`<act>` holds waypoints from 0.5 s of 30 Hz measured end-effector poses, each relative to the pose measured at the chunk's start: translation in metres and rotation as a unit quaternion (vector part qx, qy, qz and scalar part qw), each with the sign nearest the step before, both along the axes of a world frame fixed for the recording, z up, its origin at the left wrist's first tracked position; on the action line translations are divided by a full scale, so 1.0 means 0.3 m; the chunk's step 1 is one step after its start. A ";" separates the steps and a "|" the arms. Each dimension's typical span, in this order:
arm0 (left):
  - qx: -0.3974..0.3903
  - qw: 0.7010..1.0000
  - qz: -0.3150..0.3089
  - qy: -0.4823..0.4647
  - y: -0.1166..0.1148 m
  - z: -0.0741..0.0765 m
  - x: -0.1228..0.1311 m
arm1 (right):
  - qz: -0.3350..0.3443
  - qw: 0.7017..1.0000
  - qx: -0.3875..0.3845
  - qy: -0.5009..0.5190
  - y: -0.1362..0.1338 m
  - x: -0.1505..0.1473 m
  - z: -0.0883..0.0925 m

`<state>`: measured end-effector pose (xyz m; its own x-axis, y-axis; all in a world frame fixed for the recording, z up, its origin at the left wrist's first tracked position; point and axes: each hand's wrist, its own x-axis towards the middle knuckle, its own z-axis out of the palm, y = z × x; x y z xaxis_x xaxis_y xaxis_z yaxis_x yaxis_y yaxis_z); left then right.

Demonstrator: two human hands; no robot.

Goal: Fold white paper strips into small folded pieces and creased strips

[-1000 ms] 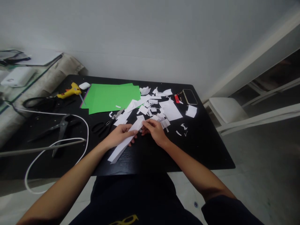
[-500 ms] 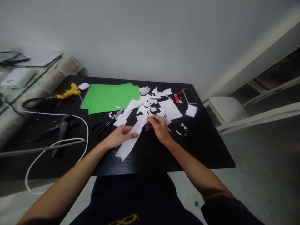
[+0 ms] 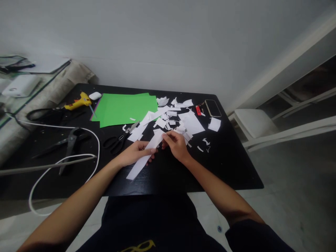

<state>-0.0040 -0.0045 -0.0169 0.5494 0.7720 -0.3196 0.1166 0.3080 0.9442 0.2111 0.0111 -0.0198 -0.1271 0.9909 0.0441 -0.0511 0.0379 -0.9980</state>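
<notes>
A white paper strip [image 3: 141,166] slants over the front part of the black table. Around its middle my left hand [image 3: 136,153] is closed, thumb on top and fingers beneath. My right hand [image 3: 176,144] pinches the strip's far end between thumb and fingers. Just beyond both hands lies a pile of white paper scraps [image 3: 161,122]. Black-handled scissors [image 3: 121,139] rest to the left of the pile, close to my left hand.
Green sheets [image 3: 126,108] lie at the back of the table [image 3: 210,175]. A yellow glue gun [image 3: 81,101], pliers [image 3: 70,145] and a looping white cable [image 3: 98,150] are on the left. At the right back are a phone [image 3: 212,108] and a red object [image 3: 198,110].
The strip's near end looks narrower and has turned slightly. My right hand has moved a little left and toward me, still pinching the far end.
</notes>
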 end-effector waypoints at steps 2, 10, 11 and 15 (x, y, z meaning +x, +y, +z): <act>-0.003 1.000 -0.001 0.005 -0.001 -0.003 -0.001 | 0.000 1.000 -0.001 0.000 -0.001 -0.001 0.000; -0.007 1.000 0.014 0.011 0.002 -0.001 0.004 | -0.006 0.999 -0.017 0.027 -0.003 -0.011 -0.002; -0.007 1.000 0.016 0.011 0.003 0.001 0.005 | -0.008 0.999 -0.020 0.032 -0.002 -0.012 -0.003; -0.011 1.000 0.022 0.011 0.006 0.006 0.005 | -0.029 0.998 -0.026 0.050 0.011 -0.006 -0.006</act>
<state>-0.0024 -0.0026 -0.0150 0.5082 0.7877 -0.3481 0.1231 0.3336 0.9346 0.2094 0.0145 -0.0217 -0.0670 0.9978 0.0015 -0.1494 -0.0086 -0.9887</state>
